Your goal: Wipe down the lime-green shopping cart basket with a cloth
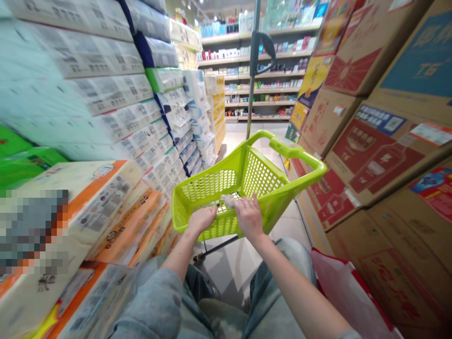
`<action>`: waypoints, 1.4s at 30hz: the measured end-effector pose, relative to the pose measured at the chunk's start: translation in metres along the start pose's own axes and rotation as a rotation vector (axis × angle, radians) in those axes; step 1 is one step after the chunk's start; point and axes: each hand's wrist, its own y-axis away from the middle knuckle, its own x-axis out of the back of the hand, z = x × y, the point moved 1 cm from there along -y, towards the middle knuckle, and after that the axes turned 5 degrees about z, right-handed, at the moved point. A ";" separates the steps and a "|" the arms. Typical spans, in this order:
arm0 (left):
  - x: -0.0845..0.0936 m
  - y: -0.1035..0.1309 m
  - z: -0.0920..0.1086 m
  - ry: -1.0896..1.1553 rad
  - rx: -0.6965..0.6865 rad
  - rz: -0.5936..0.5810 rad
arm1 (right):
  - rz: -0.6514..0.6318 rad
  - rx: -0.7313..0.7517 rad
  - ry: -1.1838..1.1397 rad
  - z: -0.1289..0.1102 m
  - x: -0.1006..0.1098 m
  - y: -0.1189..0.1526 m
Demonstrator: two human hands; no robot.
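In the head view a lime-green plastic rolling shopping basket [212, 181] stands in the aisle before my knees, with its thick green carrying handle [310, 165] on the right. My left hand [203, 220] is closed at the near rim, its fingers curled over the edge. Beside it, my right hand [250, 216] is pinched on a crumpled whitish tissue-like wad [229, 201] over the basket's interior. A grey upright pole [252, 89] with a hooked grip rises behind the basket. Its dark wheel [199, 257] shows underneath.
Wrapped paper packs [116, 84] are stacked high on the left, with orange-edged packs [120, 235] nearer. Cardboard cartons [381, 155] line the right. A red-and-white bag [349, 287] lies by my right leg. Stocked shelves [261, 61] cross the far end.
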 end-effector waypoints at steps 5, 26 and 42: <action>0.001 -0.001 0.000 0.021 0.045 0.007 | -0.006 0.060 -0.038 0.011 0.004 -0.002; 0.000 -0.008 -0.001 0.090 0.042 0.044 | 0.013 -0.039 0.049 -0.004 -0.014 0.003; 0.003 -0.010 0.013 0.070 -0.068 0.106 | 0.169 -0.297 -0.223 0.000 -0.038 0.028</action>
